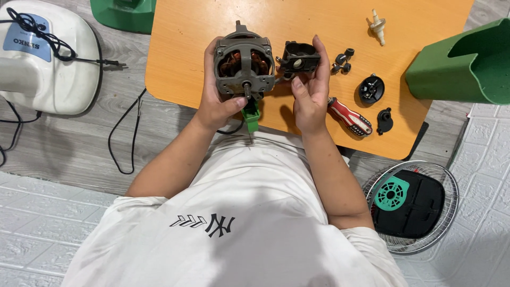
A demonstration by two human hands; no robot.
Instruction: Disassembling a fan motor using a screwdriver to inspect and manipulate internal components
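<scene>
Right now both hands are working just above centre of the frame, over the near edge of the orange table (186,64). L hand (215,103) is gripping the fan motor (243,59) from its left side, thumb pressing near the shaft at the bottom. Motor is looking like a grey metal cage w/ cross-shaped bracket on the front, copper windings showing thru the gaps, short steel shaft poking out at the camera. A green plastic piece (251,116) is hanging just below it, w/ thin wires trailing down.

R hand (311,98) is clasping a small black housing (300,58) touching the motor's right side, fingers wrapping its far edge, thumb on the near side.

Right of the hands, on the table: red-and-white screwdriver (349,117), round black cap (371,89), smaller black part (384,120), a few dark small bits (342,60), cream plastic knob (377,25) in the upper right. Green fan shell (462,66) is sitting at the right edge. White fan base (45,58) w/ black cord (125,133) is lying upper left on the floor. Wire grille (411,204) w/ green hub is lying lower right.
</scene>
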